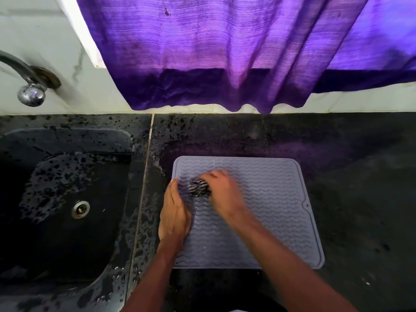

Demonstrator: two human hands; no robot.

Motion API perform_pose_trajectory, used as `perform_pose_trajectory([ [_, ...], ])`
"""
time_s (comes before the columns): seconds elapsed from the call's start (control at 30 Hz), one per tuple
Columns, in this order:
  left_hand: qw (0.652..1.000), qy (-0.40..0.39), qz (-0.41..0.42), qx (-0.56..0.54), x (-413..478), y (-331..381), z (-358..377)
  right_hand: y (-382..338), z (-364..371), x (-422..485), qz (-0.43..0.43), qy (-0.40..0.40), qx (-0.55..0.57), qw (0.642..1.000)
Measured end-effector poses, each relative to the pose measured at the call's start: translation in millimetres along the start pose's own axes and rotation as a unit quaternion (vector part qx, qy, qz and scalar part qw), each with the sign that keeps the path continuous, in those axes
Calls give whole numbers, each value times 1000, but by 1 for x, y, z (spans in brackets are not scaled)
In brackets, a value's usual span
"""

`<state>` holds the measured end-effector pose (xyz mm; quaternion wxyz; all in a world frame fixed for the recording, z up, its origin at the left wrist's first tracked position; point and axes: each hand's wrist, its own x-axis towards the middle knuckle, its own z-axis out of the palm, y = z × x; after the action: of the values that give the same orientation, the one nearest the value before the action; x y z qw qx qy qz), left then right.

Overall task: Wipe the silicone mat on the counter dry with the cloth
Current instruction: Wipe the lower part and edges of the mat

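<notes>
On my head feed the purple curtain (225,52) fills the top, and below it the dark, wet-spotted counter (349,176) runs across, with the black sink (56,199) set into its left side. The grey silicone mat (270,210) lies flat on the counter just right of the sink, its wavy ridges running side to side. The left grip (174,212) rests with straight fingers on the mat's left edge, apparently pinning it. The right grip (221,192), blurred, curls over the bunched striped cloth (199,187) and presses it onto the mat's far-left part, just beside the left fingertips. From the cloth, most of the mat lies right and toward me, so I judge the right grip should sweep along the ridges. Faint glints near the front edge may be droplets.
</notes>
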<state>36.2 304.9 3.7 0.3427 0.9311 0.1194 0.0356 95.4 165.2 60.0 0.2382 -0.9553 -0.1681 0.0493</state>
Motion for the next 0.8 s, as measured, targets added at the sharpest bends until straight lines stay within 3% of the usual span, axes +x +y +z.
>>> perform_pose_trajectory([
  [0.13, 1000, -13, -2, -1, 1, -5, 1, -17, 27, -5, -5, -30, -63, 998],
  [0.37, 1000, -10, -4, -17, 0, -3, -1, 40, 1, -20, 25, -25, -85, 996],
  [0.63, 1000, 3, -15, -24, 0, 0, -1, 137, -66, -63, 134, -3, -90, 987],
  [0.8, 1000, 5, -5, -19, 0, -2, 1, 187, -104, -86, 239, -8, -120, 963],
])
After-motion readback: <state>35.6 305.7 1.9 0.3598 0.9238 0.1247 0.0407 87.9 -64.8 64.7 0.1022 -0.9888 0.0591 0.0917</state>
